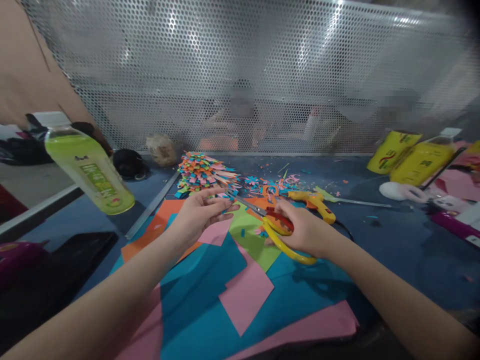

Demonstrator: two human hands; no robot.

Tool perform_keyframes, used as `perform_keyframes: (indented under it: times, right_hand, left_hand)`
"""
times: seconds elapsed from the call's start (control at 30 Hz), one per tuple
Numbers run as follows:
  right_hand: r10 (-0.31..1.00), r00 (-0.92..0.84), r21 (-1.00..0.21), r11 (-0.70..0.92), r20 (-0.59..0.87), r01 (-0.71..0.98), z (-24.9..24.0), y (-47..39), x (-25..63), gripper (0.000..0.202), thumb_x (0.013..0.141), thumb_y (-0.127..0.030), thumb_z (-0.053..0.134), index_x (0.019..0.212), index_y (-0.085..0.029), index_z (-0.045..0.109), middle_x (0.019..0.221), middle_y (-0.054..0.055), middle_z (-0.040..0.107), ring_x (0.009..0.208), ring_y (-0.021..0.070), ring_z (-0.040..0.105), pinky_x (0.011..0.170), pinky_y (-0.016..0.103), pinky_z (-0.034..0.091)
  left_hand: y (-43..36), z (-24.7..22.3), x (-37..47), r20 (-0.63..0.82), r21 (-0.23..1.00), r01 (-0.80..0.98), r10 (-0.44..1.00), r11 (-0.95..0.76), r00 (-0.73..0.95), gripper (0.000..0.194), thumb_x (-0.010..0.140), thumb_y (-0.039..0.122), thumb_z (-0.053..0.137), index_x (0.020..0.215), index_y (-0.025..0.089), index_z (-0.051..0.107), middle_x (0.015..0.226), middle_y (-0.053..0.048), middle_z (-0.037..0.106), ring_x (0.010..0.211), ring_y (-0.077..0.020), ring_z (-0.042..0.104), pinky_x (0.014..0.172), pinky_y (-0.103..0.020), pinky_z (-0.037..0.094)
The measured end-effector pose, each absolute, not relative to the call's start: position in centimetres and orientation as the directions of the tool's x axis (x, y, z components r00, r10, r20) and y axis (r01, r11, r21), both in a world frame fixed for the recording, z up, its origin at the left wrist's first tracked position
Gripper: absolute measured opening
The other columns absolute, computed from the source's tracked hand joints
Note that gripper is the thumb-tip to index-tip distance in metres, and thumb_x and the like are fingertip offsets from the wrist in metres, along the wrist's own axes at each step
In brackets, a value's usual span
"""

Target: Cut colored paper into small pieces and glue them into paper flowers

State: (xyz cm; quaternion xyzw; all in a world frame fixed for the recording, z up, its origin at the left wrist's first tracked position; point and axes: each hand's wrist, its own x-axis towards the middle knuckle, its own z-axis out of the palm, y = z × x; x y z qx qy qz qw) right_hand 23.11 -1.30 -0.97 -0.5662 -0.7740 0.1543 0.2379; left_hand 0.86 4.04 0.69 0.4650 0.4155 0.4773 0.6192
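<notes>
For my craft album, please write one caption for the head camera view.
Over coloured paper sheets, the right hand holds scissors pointing towards the left hand, with a fringed paper mound behind.

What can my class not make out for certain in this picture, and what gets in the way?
All in the head view:
Whether the left hand pinches anything: too small and blurred at the fingertips.
How the right hand threads the scissors: hidden by the hand itself.
Where the cord leads: hidden by the right arm.
The purple object: cut off by the left edge.
Shapes beyond the mesh screen: blurred, broken up by its holes.
</notes>
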Motion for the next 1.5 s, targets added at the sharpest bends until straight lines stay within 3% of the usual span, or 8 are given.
perform_keyframes:
  times: [0.37,0.57,0.73,0.87,1.07,1.27,1.37,1.5]
  right_hand:
    - [0.950,-0.232,-0.495,0.307,0.208,0.813,-1.4,-0.7,23.5,0.031,0.071,-0.046,0.059,0.081,-0.020,0.047,0.060,-0.001,0.057,0.054,0.0135,0.051,0.048,0.023,0.032]
    - [0.980,-0.047,-0.309,0.106,0.193,0.945,-1.6,0.3,23.8,0.030,0.070,-0.045,0.057,0.082,-0.018,0.051,0.070,0.003,0.062,0.060,0.0160,0.055,0.049,0.024,0.030]
    - [0.989,0.032,-0.181,-0.006,0.141,0.983,-1.5,0.9,24.3,0.039,0.072,-0.048,0.054,0.094,-0.016,0.055,0.078,0.009,0.066,0.070,0.0219,0.060,0.052,0.026,0.030]
    - [0.992,0.035,-0.152,-0.016,0.124,0.988,-1.5,1.0,24.6,0.043,0.071,-0.052,0.053,0.093,-0.014,0.056,0.082,0.012,0.067,0.071,0.0244,0.062,0.051,0.026,0.029]
    - [0.987,-0.065,-0.126,0.084,0.149,0.988,-1.5,0.4,24.3,0.036,0.075,-0.047,0.053,0.092,-0.015,0.058,0.084,0.010,0.067,0.076,0.0232,0.062,0.053,0.026,0.031]
    - [0.971,-0.098,-0.094,0.120,0.216,0.988,-0.7,0.3,23.7,0.027,0.084,-0.040,0.045,0.083,-0.018,0.061,0.090,0.008,0.065,0.081,0.0204,0.060,0.062,0.027,0.037]
    - [0.970,-0.060,-0.082,0.082,0.238,0.993,-0.5,0.5,24.0,0.026,0.086,-0.037,0.044,0.086,-0.018,0.061,0.094,0.008,0.064,0.086,0.0204,0.060,0.065,0.027,0.039]
    - [0.963,0.114,-0.082,-0.097,0.246,0.992,-0.7,1.1,25.6,0.031,0.085,-0.038,0.045,0.093,-0.014,0.062,0.094,0.014,0.065,0.088,0.0242,0.061,0.065,0.030,0.042]
  left_hand:
    - [4.2,0.4,1.0,-0.081,0.979,-0.169,0.982,0.110,0.169,0.032,0.065,0.003,0.069,0.094,0.011,0.057,0.064,-0.002,0.069,0.065,-0.0188,0.070,0.055,-0.022,0.057]
    - [4.9,-0.1,0.9,-0.098,0.989,-0.094,0.985,0.112,0.146,0.029,0.070,0.004,0.064,0.097,0.010,0.055,0.069,-0.003,0.069,0.070,-0.0174,0.070,0.061,-0.022,0.057]
    - [5.3,-0.9,0.7,-0.080,0.996,-0.018,0.980,0.085,0.182,0.038,0.064,0.009,0.070,0.099,0.013,0.053,0.068,-0.001,0.068,0.070,-0.0190,0.070,0.065,-0.028,0.057]
    - [5.6,-1.3,0.5,-0.013,0.993,0.114,0.971,-0.015,0.239,0.038,0.057,0.020,0.076,0.089,0.014,0.057,0.062,-0.002,0.068,0.065,-0.0210,0.069,0.057,-0.028,0.054]
    - [6.3,-1.3,-0.1,0.151,0.935,0.290,0.967,-0.207,0.204,0.031,0.057,0.022,0.072,0.084,0.018,0.058,0.062,0.003,0.066,0.062,-0.0130,0.064,0.061,-0.022,0.048]
    - [6.9,-1.1,-1.5,0.060,0.866,0.459,0.951,-0.200,0.302,0.018,0.054,0.020,0.069,0.069,0.018,0.061,0.053,-0.001,0.066,0.045,-0.0171,0.060,0.041,-0.024,0.044]
    - [7.1,-1.0,-1.9,0.114,0.822,0.508,0.949,-0.257,0.295,0.013,0.058,0.021,0.066,0.071,0.019,0.061,0.059,-0.003,0.067,0.050,-0.0194,0.062,0.048,-0.027,0.047]
    - [7.1,-0.9,-1.5,0.285,0.734,0.533,0.903,-0.422,0.322,0.025,0.064,0.021,0.064,0.089,0.023,0.061,0.081,-0.003,0.068,0.084,-0.0212,0.064,0.076,-0.028,0.046]
